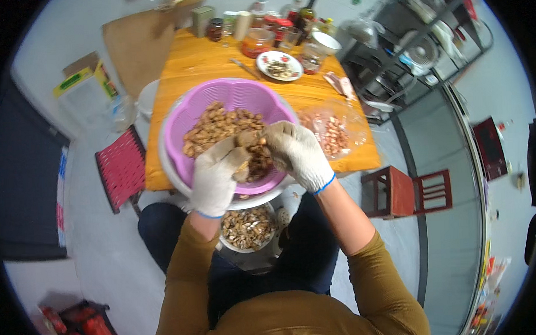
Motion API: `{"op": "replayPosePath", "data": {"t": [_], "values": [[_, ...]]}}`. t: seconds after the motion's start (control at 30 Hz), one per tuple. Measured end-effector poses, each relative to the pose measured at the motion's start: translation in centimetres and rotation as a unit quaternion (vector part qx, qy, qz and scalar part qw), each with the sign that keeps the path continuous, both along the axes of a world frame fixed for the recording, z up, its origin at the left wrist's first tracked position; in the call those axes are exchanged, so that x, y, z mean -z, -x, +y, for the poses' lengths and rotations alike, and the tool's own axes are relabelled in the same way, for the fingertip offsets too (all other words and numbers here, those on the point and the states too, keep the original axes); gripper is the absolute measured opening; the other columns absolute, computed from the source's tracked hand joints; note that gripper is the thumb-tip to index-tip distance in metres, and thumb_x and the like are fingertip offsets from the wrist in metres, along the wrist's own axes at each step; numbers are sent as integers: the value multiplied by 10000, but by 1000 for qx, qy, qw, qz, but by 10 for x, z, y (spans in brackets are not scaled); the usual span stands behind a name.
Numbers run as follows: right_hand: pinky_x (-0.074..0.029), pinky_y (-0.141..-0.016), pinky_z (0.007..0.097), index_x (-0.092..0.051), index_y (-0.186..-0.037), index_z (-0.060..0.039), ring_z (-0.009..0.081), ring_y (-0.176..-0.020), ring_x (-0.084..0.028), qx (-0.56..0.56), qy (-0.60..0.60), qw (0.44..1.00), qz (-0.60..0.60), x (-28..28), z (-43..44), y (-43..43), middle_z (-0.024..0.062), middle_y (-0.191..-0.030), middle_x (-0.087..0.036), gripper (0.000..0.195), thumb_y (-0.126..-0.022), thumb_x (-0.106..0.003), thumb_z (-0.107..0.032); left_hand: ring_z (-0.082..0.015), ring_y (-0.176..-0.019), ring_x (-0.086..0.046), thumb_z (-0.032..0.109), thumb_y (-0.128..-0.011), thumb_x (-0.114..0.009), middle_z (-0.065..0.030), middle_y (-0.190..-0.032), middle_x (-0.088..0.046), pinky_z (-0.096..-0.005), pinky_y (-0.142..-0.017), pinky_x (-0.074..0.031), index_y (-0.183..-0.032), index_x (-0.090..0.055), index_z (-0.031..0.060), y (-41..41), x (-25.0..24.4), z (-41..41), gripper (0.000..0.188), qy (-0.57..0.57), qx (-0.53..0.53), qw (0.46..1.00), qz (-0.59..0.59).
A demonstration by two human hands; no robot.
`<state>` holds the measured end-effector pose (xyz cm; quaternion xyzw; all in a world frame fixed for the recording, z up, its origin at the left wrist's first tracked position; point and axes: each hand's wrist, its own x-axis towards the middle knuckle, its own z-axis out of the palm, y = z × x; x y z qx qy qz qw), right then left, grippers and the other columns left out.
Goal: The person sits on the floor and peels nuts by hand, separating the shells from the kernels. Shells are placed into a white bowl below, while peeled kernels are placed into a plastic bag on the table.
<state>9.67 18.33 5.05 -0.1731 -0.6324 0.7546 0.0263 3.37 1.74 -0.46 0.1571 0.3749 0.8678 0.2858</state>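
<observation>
Both my hands wear white knit gloves with soiled fingers and blue cuffs. They meet above a purple plastic colander heaped with unshelled peanuts. My left hand has its fingers curled, and a yellowish bit that looks like shell shows by its palm. At the fingertips, my right hand pinches a small peanut against the left fingers. The colander sits in a pale basin at the table's near edge. Below, between my knees, a white container holds empty peanut shells.
On the wooden table, a clear plastic bag with shelled peanuts lies at right. Behind stand a patterned plate with small pieces, a knife, and several jars and bottles. A red stool and a wooden chair flank the table.
</observation>
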Motion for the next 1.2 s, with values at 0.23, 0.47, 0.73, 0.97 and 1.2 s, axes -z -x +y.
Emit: {"op": "replayPosePath", "data": {"t": [0.23, 0.47, 0.73, 0.97, 1.2], "values": [[-443, -539, 238, -663, -949, 6, 113, -610, -551, 255, -71, 964, -15, 11, 171, -24, 51, -773, -612, 236, -907, -595, -216, -112, -764, -607, 17, -831, -720, -46, -859, -671, -234, -649, -495, -1034, -733, -6, -27, -36, -4, 204, 190, 105, 944, 249], [-462, -890, 452, -648, -1168, -44, 234, -1173, -537, 222, -82, 970, -57, 46, 220, -18, 86, -1183, -629, 366, -929, -591, -316, -179, -839, -654, 50, -792, -754, -77, -886, -703, -301, -752, -517, -1004, -758, 32, -61, -28, 6, 213, 251, 249, 857, 374], [-502, -925, 314, -624, -1242, 45, 198, -1095, -628, 221, -173, 952, 126, 28, 152, -54, 130, -1203, -671, 403, -987, -587, -264, -269, -947, -675, 190, -897, -662, -175, -1057, -708, -336, -872, -503, -1108, -723, 49, -53, 129, -37, 261, 473, 224, 806, 276], [-479, -905, 256, -668, -1175, 39, 130, -1006, -622, 154, -274, 936, 160, 3, 87, -52, 96, -1099, -698, 316, -979, -609, -202, -358, -1029, -653, 229, -865, -597, -254, -1076, -677, -405, -934, -488, -1190, -652, 14, -45, 144, -34, 395, 516, 161, 743, 396], [-500, -905, 275, -681, -1125, 36, 131, -1000, -636, 88, -317, 937, 116, -5, 61, -36, 89, -1083, -710, 261, -961, -629, -161, -297, -885, -694, 255, -911, -613, -187, -986, -720, -399, -866, -536, -1116, -710, 58, -54, 83, -31, 300, 539, 213, 752, 315]]}}
